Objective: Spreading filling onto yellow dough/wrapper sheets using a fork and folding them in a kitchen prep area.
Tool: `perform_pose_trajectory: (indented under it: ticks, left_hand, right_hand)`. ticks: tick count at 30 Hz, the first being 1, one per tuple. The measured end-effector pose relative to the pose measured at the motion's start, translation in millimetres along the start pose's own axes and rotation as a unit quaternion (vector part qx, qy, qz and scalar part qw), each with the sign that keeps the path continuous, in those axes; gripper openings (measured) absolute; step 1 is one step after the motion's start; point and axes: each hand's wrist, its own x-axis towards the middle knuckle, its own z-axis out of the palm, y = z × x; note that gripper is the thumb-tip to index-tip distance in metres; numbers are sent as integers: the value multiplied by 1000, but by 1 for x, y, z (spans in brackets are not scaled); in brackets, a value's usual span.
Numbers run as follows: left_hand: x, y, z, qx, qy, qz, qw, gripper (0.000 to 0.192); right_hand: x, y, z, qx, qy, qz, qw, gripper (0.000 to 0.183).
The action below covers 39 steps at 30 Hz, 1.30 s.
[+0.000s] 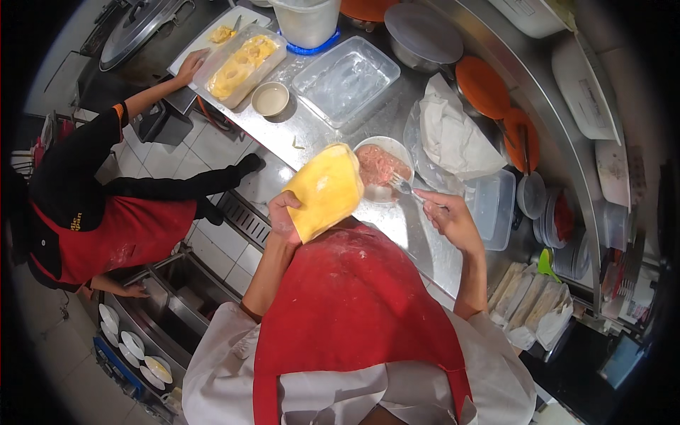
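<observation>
My left hand grips a stack of square yellow dough wrappers, thumb on top, above the table's front edge. A small pale smear marks the middle of the top sheet. In my right hand is a metal fork, its tines in the pink minced meat. That meat sits in a round white bowl on the steel table. The wrappers stand just left of the bowl and overlap its edge in this view.
A translucent plastic tub and a small round cup stand farther back. Another container holds yellow food. A co-worker's hand rests beside it on a white board. Crumpled white paper and a lidded box lie right.
</observation>
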Motion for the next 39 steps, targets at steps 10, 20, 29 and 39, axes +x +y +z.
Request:
perform_pose_trajectory:
  ticks: [10, 20, 29, 39]
  left_hand:
    - [7, -14, 15, -97, -92, -82, 988, 69]
    - [8, -21, 32, -138, -99, -95, 981, 69]
    - [13, -22, 42, -77, -72, -44, 993, 71]
    - [17, -34, 46, 32, 11, 6, 999, 74]
  right_hand:
    - [6, -1, 47, -21, 189, -379, 906, 37]
    - [15, 1, 52, -126, 242, -434, 858, 51]
    - [-10, -14, 42, -123, 261, -358, 888, 48]
    - [-4, -7, 68, -216, 321, -336, 859, 52]
